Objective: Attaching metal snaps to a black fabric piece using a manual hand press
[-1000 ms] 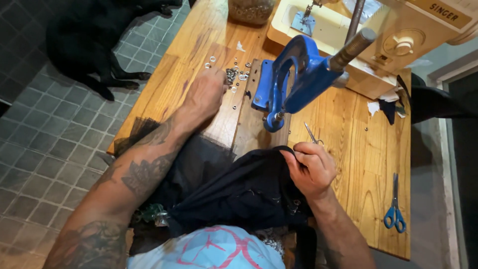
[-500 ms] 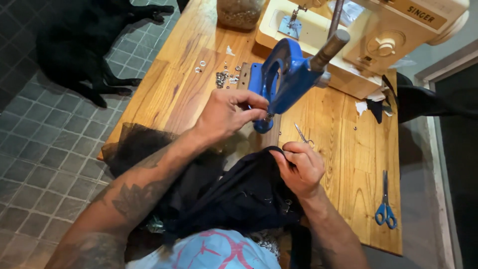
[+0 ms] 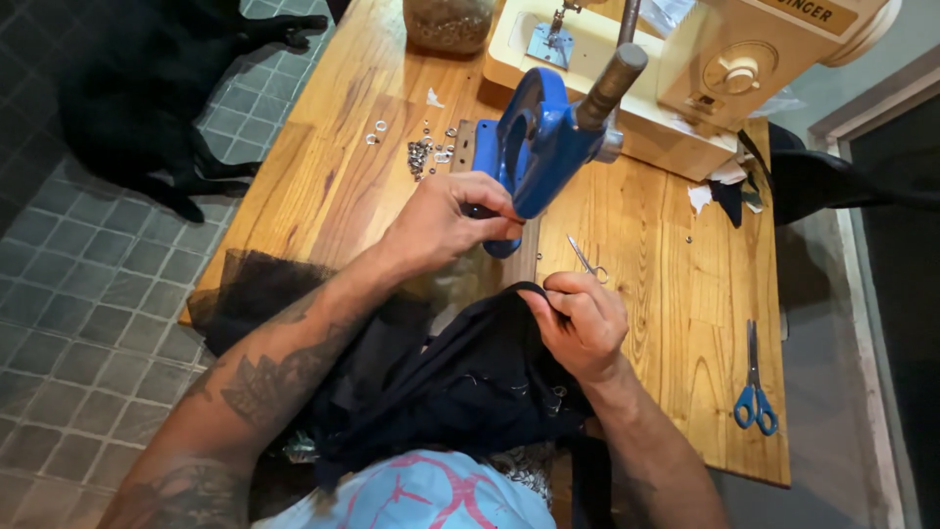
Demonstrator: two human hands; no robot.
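The left hand touched the base of the blue press on the wooden surface, while the right hand pinched the dark cloth near small snips.

warm overhead light | sharp focus | dim floor | wide-angle edge distortion

A wooden table fills the frame's middle. On it stand a blue hand press, a cream sewing machine at top and what may be a jar. Small metal eyelets lie upper left, blue-handled scissors lower right, small snips centre, dark fabric below.
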